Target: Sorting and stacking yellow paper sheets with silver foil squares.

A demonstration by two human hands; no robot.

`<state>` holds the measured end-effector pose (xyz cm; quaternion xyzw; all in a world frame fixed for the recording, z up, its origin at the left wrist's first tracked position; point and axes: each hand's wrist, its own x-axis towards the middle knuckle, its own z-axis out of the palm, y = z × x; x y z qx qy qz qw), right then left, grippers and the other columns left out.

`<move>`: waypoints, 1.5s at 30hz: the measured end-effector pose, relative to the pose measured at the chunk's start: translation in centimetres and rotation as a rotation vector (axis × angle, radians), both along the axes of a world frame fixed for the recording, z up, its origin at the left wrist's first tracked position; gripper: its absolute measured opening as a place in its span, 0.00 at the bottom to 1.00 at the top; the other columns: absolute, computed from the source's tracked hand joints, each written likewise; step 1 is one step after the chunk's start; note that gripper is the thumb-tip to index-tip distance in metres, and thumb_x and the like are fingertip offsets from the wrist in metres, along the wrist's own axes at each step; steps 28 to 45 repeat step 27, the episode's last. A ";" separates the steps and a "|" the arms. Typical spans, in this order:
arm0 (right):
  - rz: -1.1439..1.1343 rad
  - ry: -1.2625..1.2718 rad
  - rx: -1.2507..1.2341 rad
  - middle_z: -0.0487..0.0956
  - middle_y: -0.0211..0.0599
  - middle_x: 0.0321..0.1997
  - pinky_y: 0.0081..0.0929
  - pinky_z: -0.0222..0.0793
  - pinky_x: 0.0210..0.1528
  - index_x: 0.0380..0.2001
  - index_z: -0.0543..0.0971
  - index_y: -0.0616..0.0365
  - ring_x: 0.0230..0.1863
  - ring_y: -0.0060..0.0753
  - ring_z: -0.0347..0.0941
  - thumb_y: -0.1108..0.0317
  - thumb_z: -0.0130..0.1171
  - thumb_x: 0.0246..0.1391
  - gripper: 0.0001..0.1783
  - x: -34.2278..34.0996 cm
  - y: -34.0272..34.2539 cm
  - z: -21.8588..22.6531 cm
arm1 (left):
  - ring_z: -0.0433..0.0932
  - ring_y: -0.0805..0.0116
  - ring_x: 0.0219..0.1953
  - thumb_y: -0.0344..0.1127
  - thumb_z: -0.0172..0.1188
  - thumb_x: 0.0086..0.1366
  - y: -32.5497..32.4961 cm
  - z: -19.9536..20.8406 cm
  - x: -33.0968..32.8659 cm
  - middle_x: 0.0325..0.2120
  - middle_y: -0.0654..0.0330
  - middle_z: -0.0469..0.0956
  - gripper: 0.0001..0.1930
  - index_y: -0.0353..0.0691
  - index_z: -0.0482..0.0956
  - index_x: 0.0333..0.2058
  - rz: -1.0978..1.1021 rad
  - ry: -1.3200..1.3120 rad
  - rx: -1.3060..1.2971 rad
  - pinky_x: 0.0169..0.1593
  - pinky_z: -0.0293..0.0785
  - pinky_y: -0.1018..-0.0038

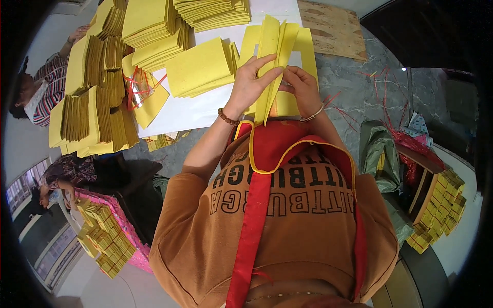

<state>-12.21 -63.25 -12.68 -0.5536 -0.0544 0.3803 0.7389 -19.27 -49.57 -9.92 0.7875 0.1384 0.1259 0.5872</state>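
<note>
Upright over the white table's front edge stands a narrow folded bundle of yellow paper (268, 46), its leaves fanned slightly apart at the top. My left hand (251, 84), with a beaded bracelet at the wrist, grips the bundle from the left, thumb across its face. From the right, my right hand (303, 88), a pale bangle on its wrist, has thumb and fingers pinched at the bundle's edge. Beneath both hands lie flat yellow sheets (306, 43), with a whitish patch showing. Left of them rests a small stack of folded yellow paper (200, 69).
Tall stacks of yellow paper (87, 66) crowd the left of the white table (179, 114), near red ties (138, 90). A plywood board (336, 28) is beyond the right edge. Red strings hang at right above a crate of tied yellow bundles (439, 208). Two other people are at left.
</note>
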 end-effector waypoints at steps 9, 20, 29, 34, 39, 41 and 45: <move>-0.011 0.047 0.017 0.75 0.27 0.36 0.15 0.69 0.36 0.38 0.75 0.60 0.34 0.17 0.71 0.66 0.51 0.55 0.11 0.2 -0.1 -0.5 | 0.73 0.72 0.36 0.34 0.54 0.60 0.4 -1.7 -0.2 0.32 0.57 0.74 0.14 0.31 0.75 0.41 0.018 -0.007 -0.296 0.42 0.67 0.79; -0.033 0.060 0.036 0.75 0.29 0.36 0.19 0.71 0.38 0.38 0.75 0.61 0.37 0.19 0.71 0.66 0.51 0.55 0.12 0.1 -0.1 -0.7 | 0.63 0.73 0.16 0.29 0.46 0.58 -0.6 -2.8 0.2 0.17 0.57 0.68 0.11 0.35 0.70 0.40 0.226 -0.138 -0.050 0.21 0.60 0.75; -0.014 0.034 -0.012 0.76 0.30 0.36 0.19 0.71 0.38 0.40 0.75 0.62 0.37 0.20 0.72 0.66 0.50 0.55 0.13 0.1 0.0 -0.4 | 0.69 0.72 0.29 0.28 0.46 0.58 0.5 -1.5 -0.2 0.32 0.60 0.71 0.22 0.41 0.65 0.54 -0.031 0.026 0.140 0.35 0.66 0.79; -0.014 0.034 -0.012 0.76 0.30 0.36 0.19 0.71 0.38 0.40 0.75 0.62 0.37 0.20 0.72 0.66 0.50 0.55 0.13 0.1 0.0 -0.4 | 0.69 0.72 0.29 0.28 0.46 0.58 0.5 -1.5 -0.2 0.32 0.60 0.71 0.22 0.41 0.65 0.54 -0.031 0.026 0.140 0.35 0.66 0.79; -0.014 0.034 -0.012 0.76 0.30 0.36 0.19 0.71 0.38 0.40 0.75 0.62 0.37 0.20 0.72 0.66 0.50 0.55 0.13 0.1 0.0 -0.4 | 0.69 0.72 0.29 0.28 0.46 0.58 0.5 -1.5 -0.2 0.32 0.60 0.71 0.22 0.41 0.65 0.54 -0.031 0.026 0.140 0.35 0.66 0.79; -0.014 0.034 -0.012 0.76 0.30 0.36 0.19 0.71 0.38 0.40 0.75 0.62 0.37 0.20 0.72 0.66 0.50 0.55 0.13 0.1 0.0 -0.4 | 0.69 0.72 0.29 0.28 0.46 0.58 0.5 -1.5 -0.2 0.32 0.60 0.71 0.22 0.41 0.65 0.54 -0.031 0.026 0.140 0.35 0.66 0.79; -0.014 0.034 -0.012 0.76 0.30 0.36 0.19 0.71 0.38 0.40 0.75 0.62 0.37 0.20 0.72 0.66 0.50 0.55 0.13 0.1 0.0 -0.4 | 0.69 0.72 0.29 0.28 0.46 0.58 0.5 -1.5 -0.2 0.32 0.60 0.71 0.22 0.41 0.65 0.54 -0.031 0.026 0.140 0.35 0.66 0.79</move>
